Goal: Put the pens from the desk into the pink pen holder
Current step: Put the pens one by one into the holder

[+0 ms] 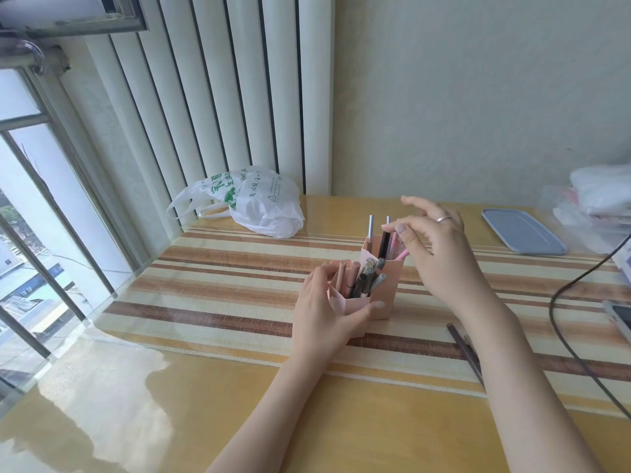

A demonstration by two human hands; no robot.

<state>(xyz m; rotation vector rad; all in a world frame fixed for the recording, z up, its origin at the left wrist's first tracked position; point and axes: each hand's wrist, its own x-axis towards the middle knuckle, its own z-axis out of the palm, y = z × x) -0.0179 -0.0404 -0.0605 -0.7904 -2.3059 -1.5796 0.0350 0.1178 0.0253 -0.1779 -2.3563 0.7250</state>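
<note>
The pink pen holder (384, 295) stands mid-desk on the striped mat, with several compartments holding grey, black and pink pens (367, 278). My left hand (322, 312) grips its low front-left part, thumb on the front and fingers round the far side. My right hand (440, 254) is over the tall back compartment, thumb and forefinger pinching the top of a pink pen (398, 249) that stands in it; the other fingers are spread. Two dark pens (466, 353) lie on the desk just beside my right forearm.
A white plastic bag (254, 203) lies at the back left near the radiator. A grey lid (522, 230) and a clear box of things (594, 199) sit at the back right. A black cable (563, 332) and a device edge (619, 317) are at the right.
</note>
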